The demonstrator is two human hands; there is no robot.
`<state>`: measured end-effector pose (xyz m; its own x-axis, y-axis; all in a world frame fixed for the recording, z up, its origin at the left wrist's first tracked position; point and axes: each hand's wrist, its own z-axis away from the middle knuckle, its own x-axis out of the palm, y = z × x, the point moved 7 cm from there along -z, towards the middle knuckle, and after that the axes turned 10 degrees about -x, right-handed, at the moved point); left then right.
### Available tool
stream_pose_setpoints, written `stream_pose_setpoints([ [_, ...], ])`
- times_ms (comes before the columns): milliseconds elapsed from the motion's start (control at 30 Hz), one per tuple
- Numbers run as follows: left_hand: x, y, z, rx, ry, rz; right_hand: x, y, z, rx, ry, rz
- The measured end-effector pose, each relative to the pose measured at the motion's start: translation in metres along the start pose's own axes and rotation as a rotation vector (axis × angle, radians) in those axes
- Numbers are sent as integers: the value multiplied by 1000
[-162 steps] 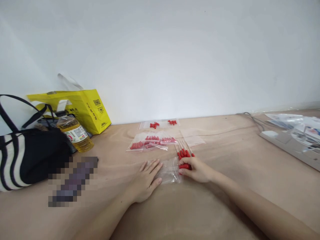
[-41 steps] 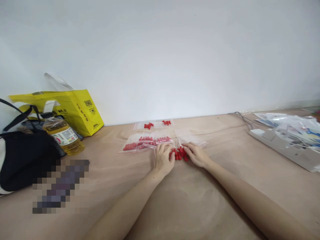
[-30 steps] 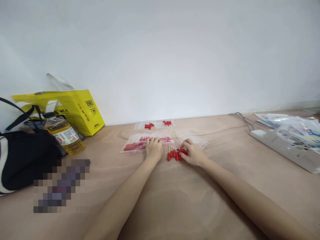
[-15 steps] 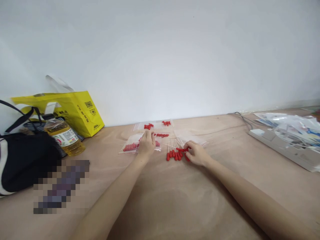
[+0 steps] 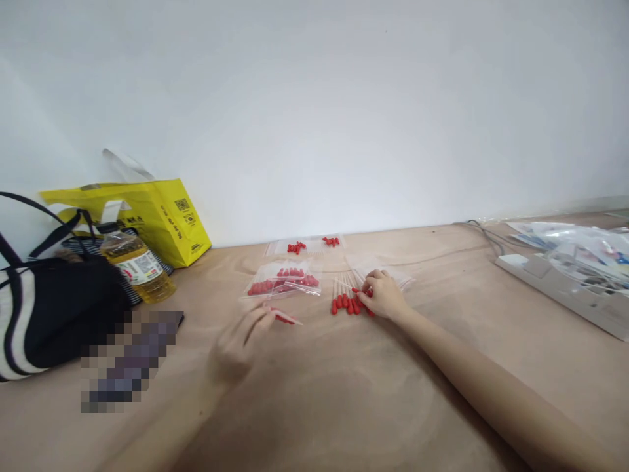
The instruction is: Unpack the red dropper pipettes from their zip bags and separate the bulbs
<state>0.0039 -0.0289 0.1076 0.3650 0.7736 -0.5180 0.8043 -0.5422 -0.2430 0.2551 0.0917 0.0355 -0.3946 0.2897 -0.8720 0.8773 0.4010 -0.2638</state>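
My left hand [image 5: 240,341], blurred by motion, pinches a thin red and whitish piece [image 5: 286,318] above the table, too smeared to name. Behind it lie overlapping clear zip bags [image 5: 255,290] with rows of red-headed sticks inside. My right hand [image 5: 386,296] is closed over the right end of a row of loose red-headed sticks [image 5: 350,305], whose pale shafts point away from me. Between its fingers is a red-headed stick [image 5: 354,290], its pale shaft slanting out to the left. Part of the row is hidden under the hand.
Farther back, a clear bag [image 5: 314,245] holds two clusters of red heads. Another clear bag [image 5: 361,263] lies behind my right hand. At left stand a yellow bag [image 5: 191,229], an oil bottle [image 5: 147,275] and a black bag [image 5: 63,314]. A white tray [image 5: 555,288] with plastic packets sits right.
My left hand has come away from the bags, toward me and to the left, with the red and whitish piece. My right hand stays at the loose sticks. The view has shifted slightly.
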Motion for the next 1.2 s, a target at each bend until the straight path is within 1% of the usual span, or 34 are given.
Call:
stream_pose_setpoints([
  [67,0,15,15,67,-24,18,-2,4,1,70,29,10],
  [133,1,32,25,97,-47,71,-4,7,4,135,61,22],
  [200,7,44,28,67,-122,163,-4,10,8,175,69,35],
  [267,16,48,26,-17,-258,302,-4,12,10,186,58,39],
  [333,24,46,21,-86,-420,458,-4,13,12,174,53,16],
  [400,31,39,19,-111,-585,553,-7,12,13,164,74,-32],
  [500,42,18,21,-142,-796,523,-16,4,15,136,138,-112],
  [533,47,12,23,-156,-852,492,-18,-3,16,108,154,-139],
  [600,56,5,30,-180,-929,435,-21,-24,19,4,152,-201],
  [633,61,4,33,-196,-943,412,-20,-38,21,-74,122,-240],
  [700,67,9,38,-245,-925,373,-14,-66,28,-228,32,-294],
  [733,70,13,39,-275,-904,354,-10,-77,32,-281,-19,-295],
  [767,72,17,40,-309,-878,333,-6,-85,36,-304,-61,-291],
  [800,73,22,40,-343,-853,313,-2,-90,38,-304,-96,-282],
  [867,74,31,38,-391,-810,281,4,-91,41,-251,-132,-263],
  [933,74,38,33,-402,-786,283,7,-88,42,-187,-146,-259],
  [1000,75,43,26,-402,-784,316,9,-87,43,-156,-160,-281],
  [1100,78,44,16,-394,-787,396,11,-88,44,-139,-163,-347],
  [1200,83,39,6,-383,-745,460,11,-88,46,-95,-126,-395],
])
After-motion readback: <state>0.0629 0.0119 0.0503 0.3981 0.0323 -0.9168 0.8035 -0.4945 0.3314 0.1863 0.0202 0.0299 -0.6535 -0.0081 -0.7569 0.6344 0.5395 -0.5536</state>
